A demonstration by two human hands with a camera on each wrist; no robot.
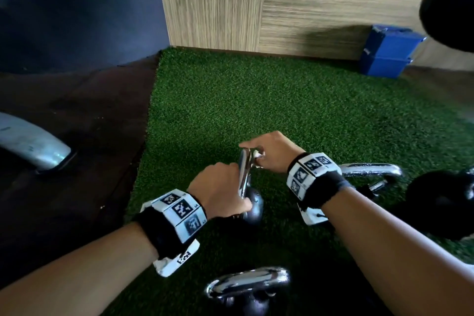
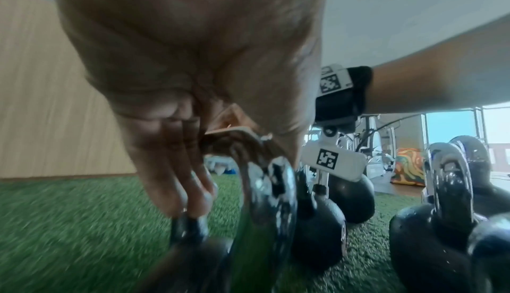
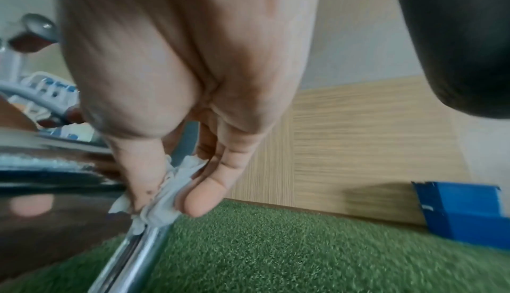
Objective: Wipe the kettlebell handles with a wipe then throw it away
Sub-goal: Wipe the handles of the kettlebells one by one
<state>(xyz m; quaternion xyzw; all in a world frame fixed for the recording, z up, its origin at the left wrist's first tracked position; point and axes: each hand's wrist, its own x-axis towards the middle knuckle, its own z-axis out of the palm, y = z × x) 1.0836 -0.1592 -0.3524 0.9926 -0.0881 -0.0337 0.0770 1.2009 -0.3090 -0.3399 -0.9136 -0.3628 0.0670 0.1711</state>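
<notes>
A small black kettlebell (image 1: 253, 207) with a chrome handle (image 1: 244, 174) stands on the green turf (image 1: 256, 100) in the middle of the head view. My left hand (image 1: 225, 187) grips the near side of that handle and steadies it; the left wrist view shows its fingers (image 2: 176, 180) reaching down one side of the chrome loop (image 2: 271, 186). My right hand (image 1: 260, 155) pinches a crumpled white wipe (image 1: 256, 154) round the handle's far top end. In the right wrist view the wipe (image 3: 165, 201) is wrapped on the chrome bar (image 3: 135, 254) between thumb and fingers.
Another kettlebell (image 1: 248, 287) stands close in front of me, and a bigger one (image 1: 436, 202) with a chrome handle (image 1: 372, 170) on the right. A blue box (image 1: 387, 56) sits against the wood wall. A grey machine leg (image 1: 33, 143) lies on the dark floor at left.
</notes>
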